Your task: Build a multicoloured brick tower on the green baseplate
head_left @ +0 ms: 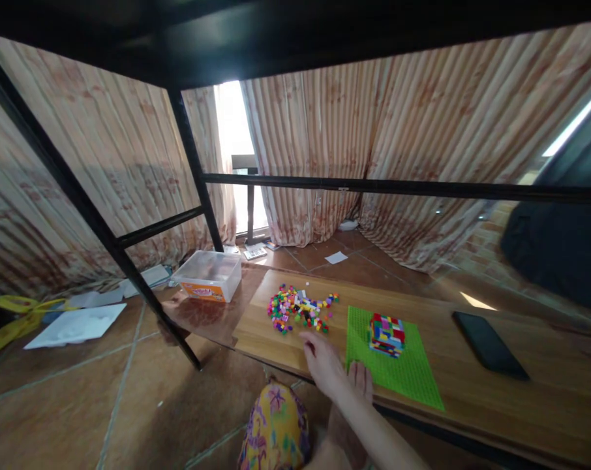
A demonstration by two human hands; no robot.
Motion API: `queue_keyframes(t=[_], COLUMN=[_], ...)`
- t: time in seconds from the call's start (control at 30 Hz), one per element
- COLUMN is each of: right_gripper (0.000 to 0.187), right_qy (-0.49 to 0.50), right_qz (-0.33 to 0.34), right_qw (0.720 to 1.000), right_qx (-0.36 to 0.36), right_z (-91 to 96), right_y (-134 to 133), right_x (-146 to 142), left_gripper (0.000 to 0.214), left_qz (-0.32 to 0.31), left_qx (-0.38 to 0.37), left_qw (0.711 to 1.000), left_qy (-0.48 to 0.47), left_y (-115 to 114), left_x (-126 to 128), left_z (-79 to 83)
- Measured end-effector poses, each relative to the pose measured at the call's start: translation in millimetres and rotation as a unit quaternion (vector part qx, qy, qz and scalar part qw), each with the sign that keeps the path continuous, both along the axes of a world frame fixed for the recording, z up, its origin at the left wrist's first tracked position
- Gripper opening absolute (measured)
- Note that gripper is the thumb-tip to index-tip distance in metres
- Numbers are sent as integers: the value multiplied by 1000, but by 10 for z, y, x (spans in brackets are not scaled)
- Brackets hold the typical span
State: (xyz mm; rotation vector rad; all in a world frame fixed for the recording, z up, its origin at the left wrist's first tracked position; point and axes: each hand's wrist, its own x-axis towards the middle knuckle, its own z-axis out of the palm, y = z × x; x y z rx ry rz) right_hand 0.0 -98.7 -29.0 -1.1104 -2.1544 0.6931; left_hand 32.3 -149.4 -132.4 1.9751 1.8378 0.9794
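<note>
Centrally, toward the right, a small block of many colours sits on a green plate, nearer the plate's far edge than its near one. Red, blue, yellow and white show in its stacked layers, and it stands upright, well apart from both hands.

At the plate's near left corner is the left hand, its fingers close together and straight; whether they touch the plate I cannot tell. Crossing above it, the right forearm reaches leftward, and the right hand is just on the near side of a loose spread of bricks. Its fingers are curled in, and I cannot tell whether a brick is between them.

The bricks lie left of the plate on the wooden table, pink, green, yellow, white and more. Right of the plate, a dark phone lies flat on the table. Farther left stands a clear box with an orange label. Patterned yellow cloth shows at the near side, below the table.

Beyond, striped curtains hang behind a black frame, and a white sheet lies on the tiled floor.
</note>
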Motion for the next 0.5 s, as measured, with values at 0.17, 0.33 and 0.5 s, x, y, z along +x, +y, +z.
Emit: queue_keyframes(t=[0.17,0.33,0.5], right_gripper=[33,29,29], right_qy=[-80,-122,-102], right_qz=[26,46,45], right_qw=[996,991,994], right_qx=[6,7,-5], right_z=[-146,-242,-204], right_y=[325,446,396], right_x=[-472,-608,-562], left_gripper=[43,30,32], left_qz=[-61,-30,-26], left_qx=[34,17,9], left_qw=[975,981,984], left_qy=[211,190,174], left_y=[123,73,-10], left_x=[-61,-47,-72], left_z=[-80,6,38])
